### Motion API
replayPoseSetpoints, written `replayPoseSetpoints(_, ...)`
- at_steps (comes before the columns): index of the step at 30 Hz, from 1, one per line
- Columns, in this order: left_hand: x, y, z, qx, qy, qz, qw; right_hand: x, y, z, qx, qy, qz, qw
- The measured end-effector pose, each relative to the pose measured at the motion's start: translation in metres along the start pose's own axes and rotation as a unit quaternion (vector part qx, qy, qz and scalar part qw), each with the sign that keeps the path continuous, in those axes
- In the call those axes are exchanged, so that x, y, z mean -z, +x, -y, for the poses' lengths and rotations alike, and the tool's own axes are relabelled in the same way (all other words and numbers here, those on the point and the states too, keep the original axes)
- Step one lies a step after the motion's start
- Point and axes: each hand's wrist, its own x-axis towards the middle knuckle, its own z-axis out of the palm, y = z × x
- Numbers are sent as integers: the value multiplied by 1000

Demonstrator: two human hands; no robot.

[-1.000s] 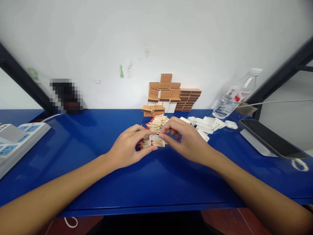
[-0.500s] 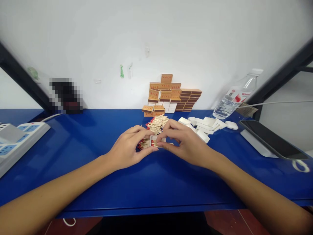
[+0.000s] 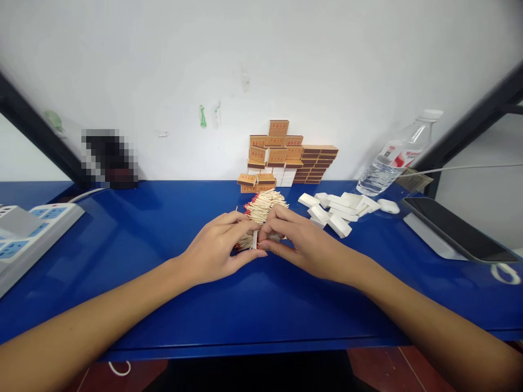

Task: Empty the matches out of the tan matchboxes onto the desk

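Between my hands is a small white matchbox tray [image 3: 255, 239], mostly hidden by my fingers. My left hand [image 3: 223, 242] grips its left end between thumb and fingers. The curled fingers and thumb of my right hand [image 3: 300, 237] are at the tray's right part, pinched at red match heads that just show there; how many matches they hold is hidden. Loose matches [image 3: 244, 242] with red heads lie under and behind my left fingers. A larger pile of matches [image 3: 265, 204] lies right behind the tray.
Orange and brown matchboxes [image 3: 278, 157] are stacked against the wall. White empty trays [image 3: 343, 207] lie to the right, with a white case [image 3: 388, 206], a water bottle [image 3: 394, 155] and a phone [image 3: 457, 228] on a white stand. A power strip [image 3: 41, 234] sits at the left.
My right fingers have come down closer over the tray and hide more of it. My left hand keeps its grip. The view has shifted slightly.
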Motion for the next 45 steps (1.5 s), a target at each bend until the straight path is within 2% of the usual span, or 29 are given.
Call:
replayPoseSetpoints(4, 1, 0, 0, 5, -13, -5, 1000, 0, -1, -1, -3, 9, -10, 1000)
replayPoseSetpoints(12, 2, 1, -2, 43, -17, -18, 999, 3, 1, -6, -51, 87, -151, 983)
replayPoseSetpoints(18, 2, 1, -1, 53, -23, -35, 998, 5, 3, 0, -53, 103, -198, 973)
replayPoseSetpoints(22, 1, 2, 0, 54, -30, -72, 995, 3, 5, -2, -80, 157, -247, 953)
replayPoseSetpoints(28, 4, 4, -3, 36, -29, -110, 993, -7, 5, -8, -97, 181, -256, 945)
replayPoseSetpoints(33, 3, 4, -3, 34, -24, -127, 991, -10, 5, -11, -83, 137, -229, 960)
replayPoseSetpoints(37, 2, 3, 0, 48, -9, -134, 990, 0, 4, -14, -86, 86, -214, 969)
replayPoseSetpoints(39, 2, 4, 1, 62, 4, -138, 989, 9, 2, -19, -84, 30, -161, 983)
replayPoseSetpoints(41, 2, 4, 2, 75, 11, -143, 987, 18, 0, -25, -84, -26, -71, 994)
replayPoseSetpoints(45, 2, 6, 2, 92, 14, -153, 984, 25, -4, -40, -108, -72, 50, 990)
